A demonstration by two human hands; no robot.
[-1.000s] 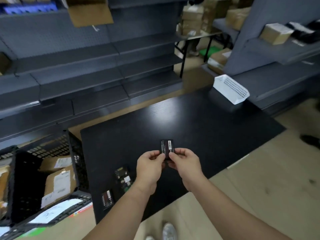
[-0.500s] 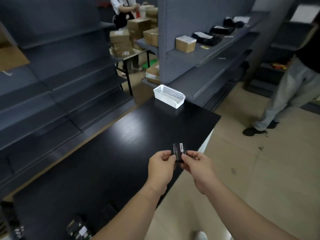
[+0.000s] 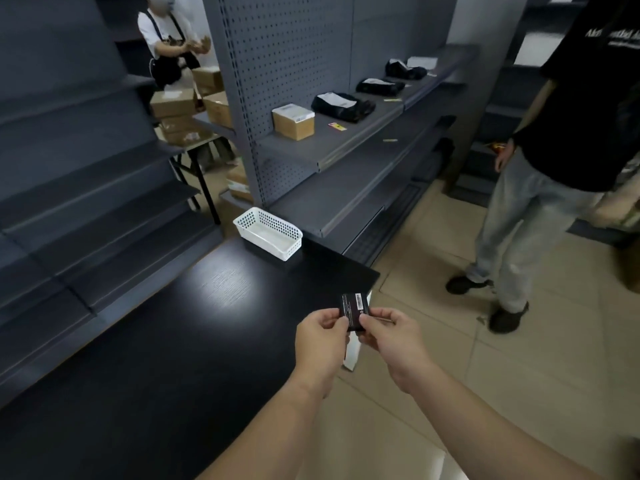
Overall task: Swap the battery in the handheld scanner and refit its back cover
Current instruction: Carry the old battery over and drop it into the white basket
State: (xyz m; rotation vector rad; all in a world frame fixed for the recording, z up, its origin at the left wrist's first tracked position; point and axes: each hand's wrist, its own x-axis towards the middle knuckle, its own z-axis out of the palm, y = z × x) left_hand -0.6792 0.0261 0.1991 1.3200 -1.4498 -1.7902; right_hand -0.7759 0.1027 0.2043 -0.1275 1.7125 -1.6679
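Note:
A flat black battery (image 3: 354,310) with a small white barcode label is held upright over the right edge of the black table (image 3: 180,341). My left hand (image 3: 323,337) pinches its lower left side between thumb and fingers. My right hand (image 3: 391,336) pinches its lower right corner. Neither the handheld scanner nor its back cover is in view.
A white perforated basket (image 3: 268,233) stands at the table's far corner. Grey shelving (image 3: 346,143) behind carries a cardboard box (image 3: 293,121) and black bags. One person in grey trousers (image 3: 526,216) stands on the tiled floor at right; another stands far back left among boxes.
My view has swung right and up: the scanner parts and crates at the table's left have left the frame, and the standing person has come in. Both hands still hold the battery.

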